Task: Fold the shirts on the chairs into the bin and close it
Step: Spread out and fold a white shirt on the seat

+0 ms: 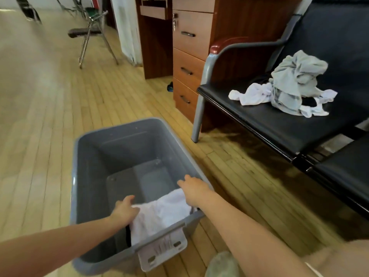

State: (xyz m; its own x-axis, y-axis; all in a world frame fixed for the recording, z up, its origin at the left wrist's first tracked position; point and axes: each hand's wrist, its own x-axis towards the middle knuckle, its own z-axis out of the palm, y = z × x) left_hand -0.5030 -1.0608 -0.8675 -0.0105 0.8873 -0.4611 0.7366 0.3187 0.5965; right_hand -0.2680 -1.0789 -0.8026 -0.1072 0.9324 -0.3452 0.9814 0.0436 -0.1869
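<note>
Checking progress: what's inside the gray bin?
One folded white shirt lies in the bin, with both hands on it. Whatever is beneath the shirt is hidden.

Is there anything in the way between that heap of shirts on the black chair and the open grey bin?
Nothing visible. Only bare wooden floor lies between the shirts on the chair and the bin, which is open with no lid on it.

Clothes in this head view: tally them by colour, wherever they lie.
White folded cloth in the grey plastic bin: 1
White crumpled garments on the black padded chair: 1 bunch, separate count unclear
Pale grey-green crumpled garment: 1
Total: 3 visible
</note>
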